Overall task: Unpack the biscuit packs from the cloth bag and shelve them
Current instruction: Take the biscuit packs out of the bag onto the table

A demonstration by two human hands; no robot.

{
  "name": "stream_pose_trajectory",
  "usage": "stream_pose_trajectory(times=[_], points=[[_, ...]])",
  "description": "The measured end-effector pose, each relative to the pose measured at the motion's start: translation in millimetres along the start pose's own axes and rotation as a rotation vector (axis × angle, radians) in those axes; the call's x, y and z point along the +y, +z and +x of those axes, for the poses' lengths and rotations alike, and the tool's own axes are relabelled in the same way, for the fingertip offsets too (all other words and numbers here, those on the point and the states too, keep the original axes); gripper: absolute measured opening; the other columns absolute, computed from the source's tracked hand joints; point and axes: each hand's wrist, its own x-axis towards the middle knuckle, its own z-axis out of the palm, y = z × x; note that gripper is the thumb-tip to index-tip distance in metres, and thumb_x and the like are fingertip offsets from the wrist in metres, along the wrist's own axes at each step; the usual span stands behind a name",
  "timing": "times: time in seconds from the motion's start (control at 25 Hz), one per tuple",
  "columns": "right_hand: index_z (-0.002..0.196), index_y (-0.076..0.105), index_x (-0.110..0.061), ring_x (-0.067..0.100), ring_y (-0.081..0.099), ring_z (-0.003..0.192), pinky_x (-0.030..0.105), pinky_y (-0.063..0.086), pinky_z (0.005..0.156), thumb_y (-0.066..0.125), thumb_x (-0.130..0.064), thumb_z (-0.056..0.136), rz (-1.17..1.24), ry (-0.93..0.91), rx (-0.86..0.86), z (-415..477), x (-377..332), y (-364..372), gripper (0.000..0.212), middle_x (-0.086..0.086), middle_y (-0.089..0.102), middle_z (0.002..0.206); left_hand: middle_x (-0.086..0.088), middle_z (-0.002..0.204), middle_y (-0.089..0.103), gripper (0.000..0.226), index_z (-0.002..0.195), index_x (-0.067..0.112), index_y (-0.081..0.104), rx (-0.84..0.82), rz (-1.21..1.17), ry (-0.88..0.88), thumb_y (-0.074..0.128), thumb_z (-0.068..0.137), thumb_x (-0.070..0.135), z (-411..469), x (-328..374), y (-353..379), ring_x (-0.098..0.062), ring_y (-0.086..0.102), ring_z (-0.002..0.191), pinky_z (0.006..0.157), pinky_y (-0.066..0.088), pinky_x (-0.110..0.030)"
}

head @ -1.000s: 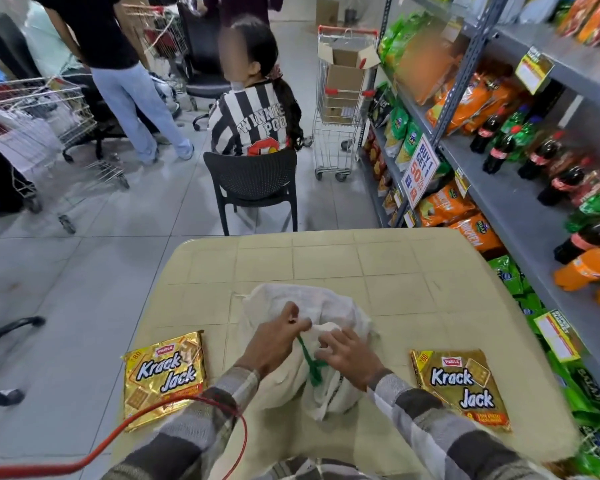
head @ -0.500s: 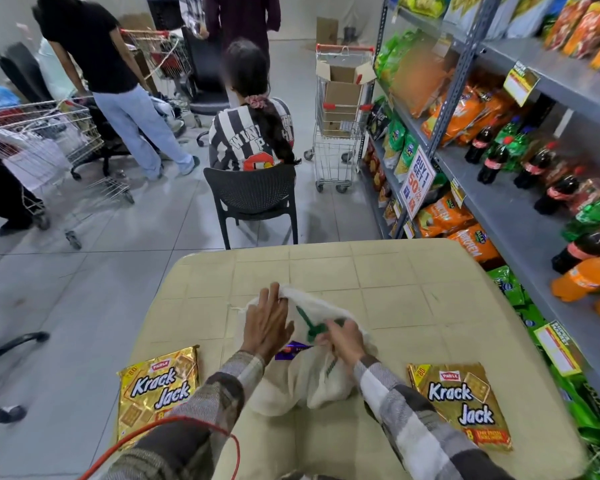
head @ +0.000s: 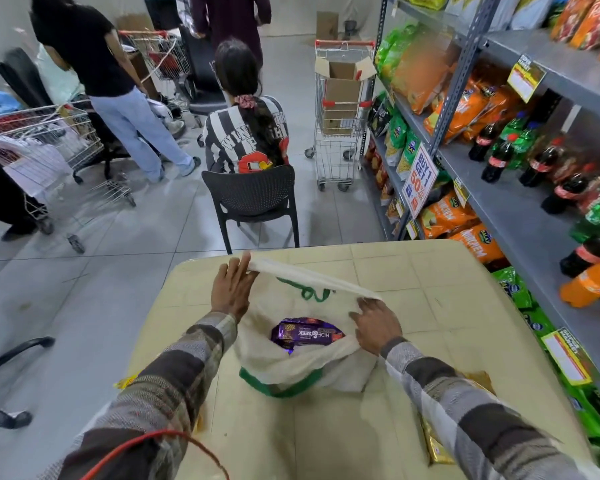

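Left hand [head: 232,292], centre of the frame: fingers extended and held together, pinching the far rim of the cloth bag [head: 291,365] with the fabric lifted off the table. Right hand [head: 376,325], right of centre: fingers curled and clamped on the near-right rim of the same bag, pulling the mouth wide. Cloth bag: cream fabric with a green handle and green lettering, lying on the table between the two hands, mouth open toward the camera. Contents visible: one purple biscuit pack [head: 305,334] marked "Hide & Seek", lying flat at the bottom of the bag in the middle of the opening. Gold biscuit pack [head: 433,445]: lower right of the frame, on the table, largely covered by the right sleeve. Yellow scrap of another pack [head: 127,381]: lower left, showing at the edge of the left sleeve. Table [head: 447,271]: pale yellow top with a tile pattern, filling the lower centre. Shelves [head: 520,209]: grey metal, along the right edge, holding orange and green snack bags and soft-drink bottles. Black chair [head: 253,199]: beyond the table's far edge, a seated person in a striped top facing away. Shopping trolley [head: 340,109]: upper centre, carrying a cardboard box.
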Motion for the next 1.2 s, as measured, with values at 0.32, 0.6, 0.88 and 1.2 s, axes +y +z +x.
stream_pose_trajectory(times=[0.32, 0.6, 0.88, 1.2], points=[[0.113, 0.065, -0.017, 0.024, 0.065, 0.104, 0.033, 0.053, 0.09, 0.051, -0.011, 0.095, 0.596, -0.129, 0.026, 22.3, -55.4, -1.1, 0.024, 0.006, 0.068, 0.116, -0.008, 0.127, 0.054, 0.029, 0.116, 0.02, 0.061, -0.026, -0.46, 0.368, 0.057, 0.087, 0.019, -9.3, 77.1, 24.5, -0.029, 0.057, 0.112, 0.092, 0.048, -0.04], [0.146, 0.03, -0.036, 0.023, 0.045, 0.134, 0.043, 0.036, 0.112, 0.064, -0.06, 0.078, 0.516, -0.104, -0.066, 51.7, -16.2, 23.4, 0.08, -0.001, 0.043, 0.148, -0.001, 0.154, 0.034, 0.102, 0.151, 0.024, 0.028, -0.223, -0.309, 0.358, 0.06, 0.068, 0.074, 2.8, 65.7, 65.6, -0.024, 0.037, 0.137, 0.111, 0.037, -0.044], [0.145, 0.024, -0.053, 0.013, 0.027, 0.147, 0.046, 0.031, 0.116, 0.071, -0.078, 0.055, 0.691, -0.061, -0.297, 63.7, -5.3, 47.9, 0.105, -0.012, 0.018, 0.163, -0.001, 0.161, 0.023, 0.119, 0.155, 0.015, 0.016, -0.331, -0.563, 0.232, 0.083, 0.064, 0.051, 21.6, 43.4, 90.2, -0.018, 0.022, 0.149, 0.122, 0.025, -0.037], [0.143, 0.038, -0.032, 0.015, 0.032, 0.143, 0.042, 0.031, 0.115, 0.072, -0.064, 0.068, 0.649, -0.065, -0.126, 52.5, -19.5, 63.9, 0.088, -0.007, 0.029, 0.157, -0.001, 0.161, 0.02, 0.11, 0.152, 0.021, 0.025, -0.317, -0.715, 0.195, 0.084, 0.064, 0.047, 8.9, 49.0, 99.0, -0.02, 0.016, 0.15, 0.12, 0.026, -0.05]])
